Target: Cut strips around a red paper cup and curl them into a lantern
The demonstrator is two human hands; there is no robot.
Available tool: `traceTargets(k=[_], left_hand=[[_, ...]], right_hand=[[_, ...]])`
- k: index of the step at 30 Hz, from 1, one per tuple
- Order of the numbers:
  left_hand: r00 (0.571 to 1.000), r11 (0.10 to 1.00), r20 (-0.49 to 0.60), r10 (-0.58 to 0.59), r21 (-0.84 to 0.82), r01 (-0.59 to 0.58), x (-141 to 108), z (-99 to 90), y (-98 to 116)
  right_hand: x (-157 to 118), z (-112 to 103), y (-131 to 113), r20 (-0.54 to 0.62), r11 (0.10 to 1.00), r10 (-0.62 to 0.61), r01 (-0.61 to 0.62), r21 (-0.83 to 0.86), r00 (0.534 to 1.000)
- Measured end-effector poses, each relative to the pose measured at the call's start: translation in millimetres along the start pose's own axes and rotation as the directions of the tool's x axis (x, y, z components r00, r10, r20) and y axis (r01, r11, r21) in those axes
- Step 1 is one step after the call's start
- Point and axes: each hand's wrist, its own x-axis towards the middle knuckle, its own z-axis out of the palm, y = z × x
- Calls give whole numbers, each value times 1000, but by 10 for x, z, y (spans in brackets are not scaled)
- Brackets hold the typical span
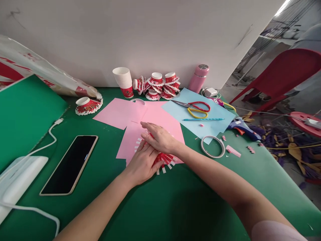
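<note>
A red and white paper cup piece (166, 158), cut into strips around its edge, lies flattened on pink paper (129, 142). My left hand (144, 162) presses on it from the near left, its fingers stretched out and partly covered. Over those fingers rests my right hand (159, 136), palm down with fingers extended. White strip ends stick out to the left of the hands and below them. The middle of the piece is hidden under both hands.
Scissors (198, 109) and a blue pencil (203, 119) lie on blue paper (185, 97). A tape roll (212, 146) and glue gun (244, 129) are right; a phone (69, 165) is left. Stacked cups (123, 82), folded cup pieces (156, 86) and a pink bottle (199, 79) stand behind.
</note>
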Motion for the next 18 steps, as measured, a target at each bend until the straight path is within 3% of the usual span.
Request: traceTargets(k=[3, 12, 18], left_hand=[[1000, 1000, -4, 4, -19, -4, -19, 30, -10], [1000, 995, -10, 29, -96, -30, -28, 5, -14], [971, 970, -167, -169, -204, 133, -37, 46, -3]], right_hand=[[-35, 60, 35, 53, 1000, -16, 15, 6, 998], [-46, 46, 52, 50, 993, -17, 12, 117, 999], [-55, 12, 55, 15, 905, 85, -83, 418, 996]])
